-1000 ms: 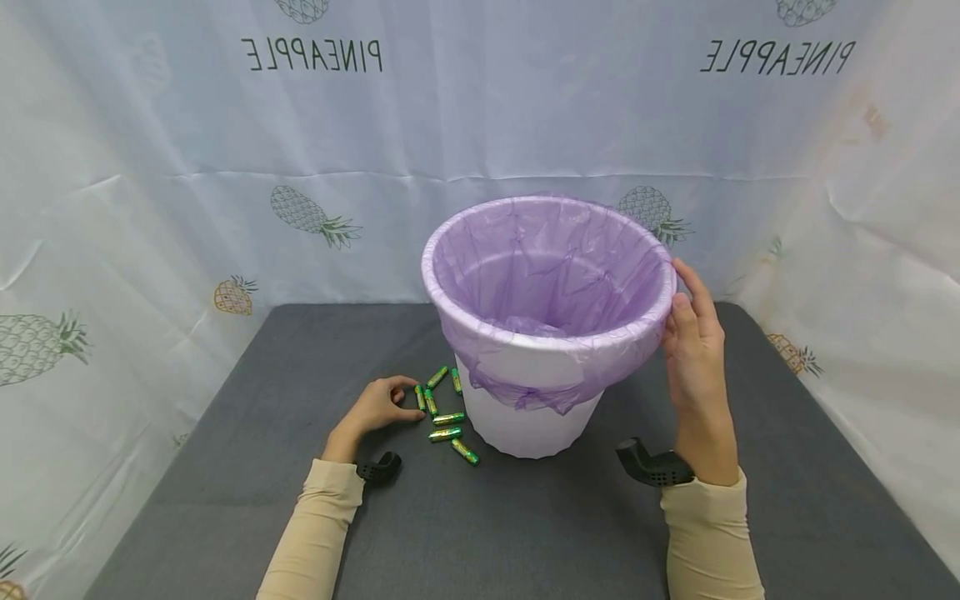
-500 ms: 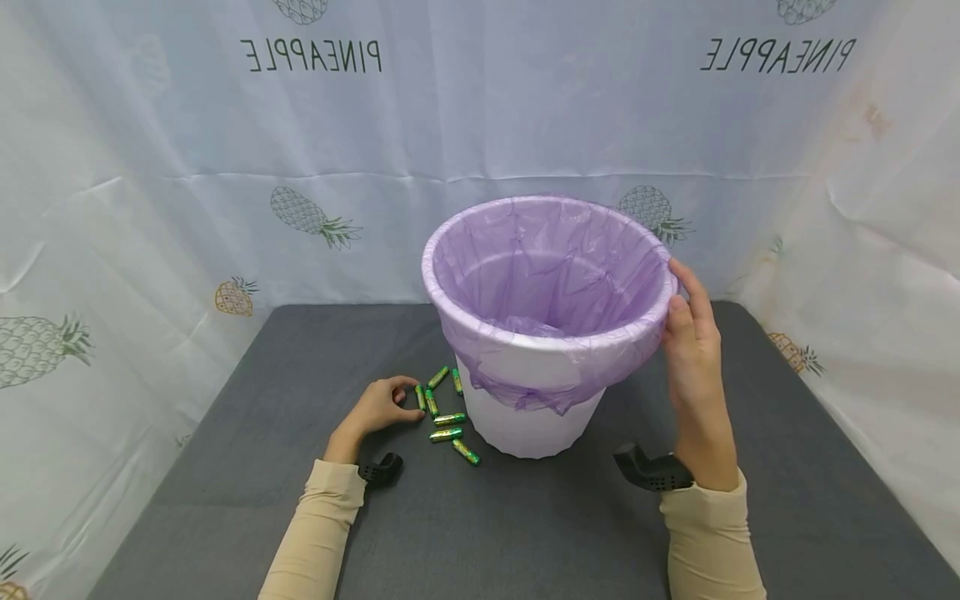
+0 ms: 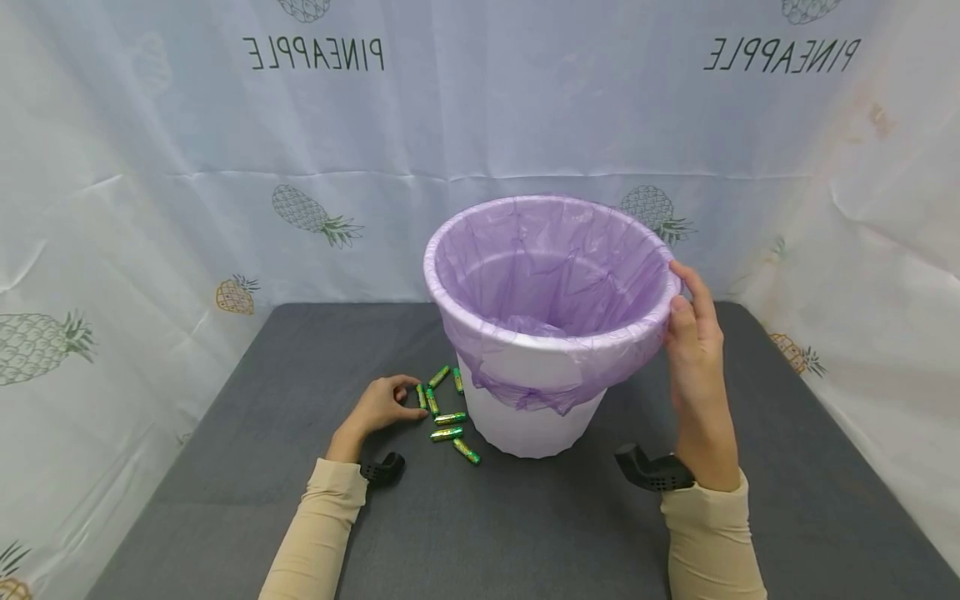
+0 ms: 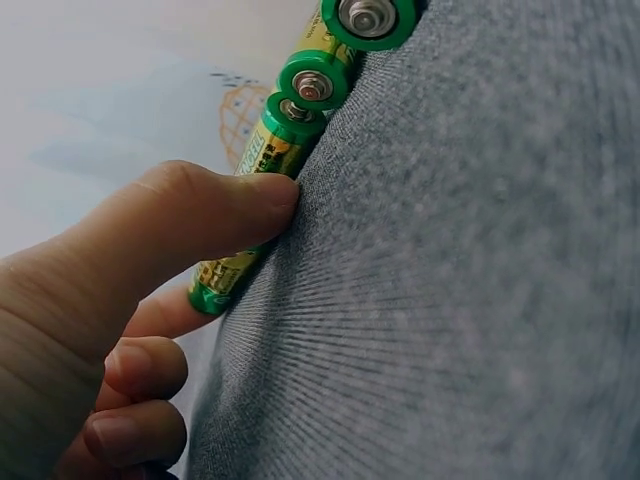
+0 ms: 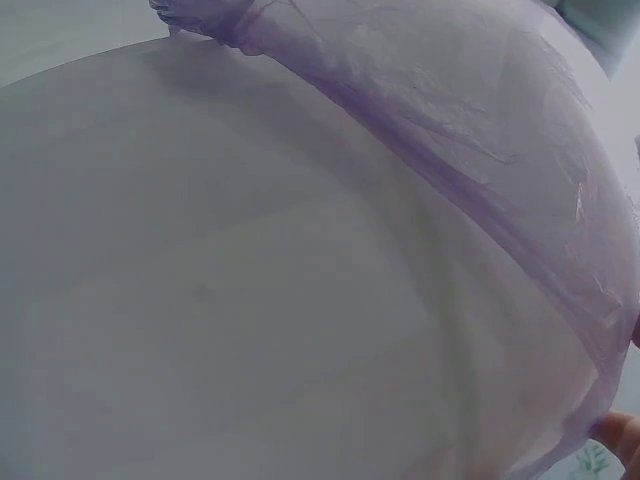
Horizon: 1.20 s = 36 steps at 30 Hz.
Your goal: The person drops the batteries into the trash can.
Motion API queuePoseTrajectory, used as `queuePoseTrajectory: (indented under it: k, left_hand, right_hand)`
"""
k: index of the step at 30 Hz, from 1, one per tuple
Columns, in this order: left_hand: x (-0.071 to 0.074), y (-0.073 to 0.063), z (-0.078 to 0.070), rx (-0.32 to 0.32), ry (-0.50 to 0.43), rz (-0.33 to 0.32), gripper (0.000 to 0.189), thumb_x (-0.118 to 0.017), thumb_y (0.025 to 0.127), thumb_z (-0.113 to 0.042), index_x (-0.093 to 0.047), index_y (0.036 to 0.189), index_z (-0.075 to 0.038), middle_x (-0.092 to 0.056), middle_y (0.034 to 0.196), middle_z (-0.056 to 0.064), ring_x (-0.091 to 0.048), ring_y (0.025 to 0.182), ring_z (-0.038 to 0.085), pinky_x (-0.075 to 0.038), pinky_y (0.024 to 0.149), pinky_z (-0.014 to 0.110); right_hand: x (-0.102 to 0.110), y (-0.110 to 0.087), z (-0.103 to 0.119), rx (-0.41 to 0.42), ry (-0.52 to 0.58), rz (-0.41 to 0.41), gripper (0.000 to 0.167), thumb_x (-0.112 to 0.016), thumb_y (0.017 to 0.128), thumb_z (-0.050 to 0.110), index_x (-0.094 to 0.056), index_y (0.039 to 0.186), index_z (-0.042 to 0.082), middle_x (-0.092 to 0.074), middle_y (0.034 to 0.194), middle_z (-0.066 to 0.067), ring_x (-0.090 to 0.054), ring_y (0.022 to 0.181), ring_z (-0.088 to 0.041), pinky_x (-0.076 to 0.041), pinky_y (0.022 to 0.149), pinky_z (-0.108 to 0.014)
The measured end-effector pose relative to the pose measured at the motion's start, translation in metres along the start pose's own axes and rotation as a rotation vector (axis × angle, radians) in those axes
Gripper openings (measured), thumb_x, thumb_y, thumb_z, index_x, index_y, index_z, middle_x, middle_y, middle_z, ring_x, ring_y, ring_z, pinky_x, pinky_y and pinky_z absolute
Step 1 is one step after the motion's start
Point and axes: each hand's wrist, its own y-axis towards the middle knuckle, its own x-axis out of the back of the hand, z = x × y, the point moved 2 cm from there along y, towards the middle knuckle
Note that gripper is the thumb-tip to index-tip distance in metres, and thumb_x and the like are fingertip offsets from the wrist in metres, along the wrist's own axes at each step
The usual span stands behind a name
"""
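Beside the bin's left side, my left hand has its thumb and forefinger at the two ends of one green-and-gold battery, pinching it on the tabletop. The left wrist view shows my thumb across that battery, with more batteries lined up beyond it. Several other batteries lie scattered by the bin's base. At the right, my right hand touches the rim of the white bin with extended fingers. A purple bag lines the bin and folds over its rim; the bin stands upright.
The dark grey tabletop lies under everything. Behind it and at the sides hangs a pale curtain printed with pineapples. Each wrist wears a black camera mount. The bin fills most of the right wrist view.
Hardly anything moves: both hands, the bin and the batteries keep their places, apart from a slight shift of the whole head view.
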Motion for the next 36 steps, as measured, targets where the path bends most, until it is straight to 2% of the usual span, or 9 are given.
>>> queuePoseTrajectory:
  k: [8,19,21,28,36]
  left_hand:
    - [0.003,0.000,0.000,0.000,-0.021,-0.015,0.049,-0.082,0.075,-0.024,-0.065,0.116,-0.003,-0.034,0.066,-0.004,-0.031,0.059,0.010,-0.033,0.063,0.025]
    - [0.011,-0.003,-0.002,-0.061,-0.056,-0.057,0.049,-0.082,0.076,-0.023,-0.066,0.117,-0.001,-0.032,0.067,-0.004,-0.028,0.057,0.006,-0.032,0.060,0.023]
    - [0.014,-0.004,-0.003,-0.077,-0.055,-0.071,0.049,-0.082,0.077,-0.023,-0.066,0.117,0.000,-0.031,0.067,-0.004,-0.028,0.057,0.006,-0.031,0.059,0.022]
    - [0.021,-0.006,-0.009,-0.067,-0.079,-0.099,0.049,-0.081,0.078,-0.024,-0.066,0.118,-0.002,-0.032,0.066,-0.004,-0.028,0.057,0.006,-0.030,0.057,0.022]
    - [0.029,-0.009,-0.017,-0.083,-0.091,-0.120,0.048,-0.080,0.078,-0.024,-0.065,0.119,-0.002,-0.032,0.066,-0.003,-0.027,0.055,0.003,-0.030,0.056,0.023]
  right_hand:
    - [-0.001,0.000,0.001,0.001,0.001,-0.003,0.037,-0.048,0.100,0.019,-0.050,0.137,0.018,-0.041,0.066,0.008,-0.041,0.066,-0.004,-0.037,0.061,-0.015]
    - [0.000,0.000,0.001,0.001,-0.005,-0.008,0.036,-0.047,0.100,0.016,-0.052,0.135,0.019,-0.037,0.065,0.010,-0.035,0.062,-0.006,-0.033,0.059,-0.016]
    - [0.000,0.000,0.001,0.000,-0.004,-0.009,0.036,-0.048,0.100,0.017,-0.052,0.135,0.019,-0.037,0.065,0.010,-0.035,0.062,-0.006,-0.033,0.059,-0.016]
    - [0.000,0.000,0.001,0.006,0.006,0.002,0.035,-0.048,0.100,0.017,-0.052,0.135,0.019,-0.039,0.067,0.009,-0.035,0.062,-0.005,-0.032,0.059,-0.016]
    - [0.001,0.000,0.000,0.015,0.007,0.005,0.036,-0.047,0.100,0.016,-0.051,0.135,0.020,-0.039,0.067,0.009,-0.036,0.063,-0.004,-0.032,0.059,-0.016]
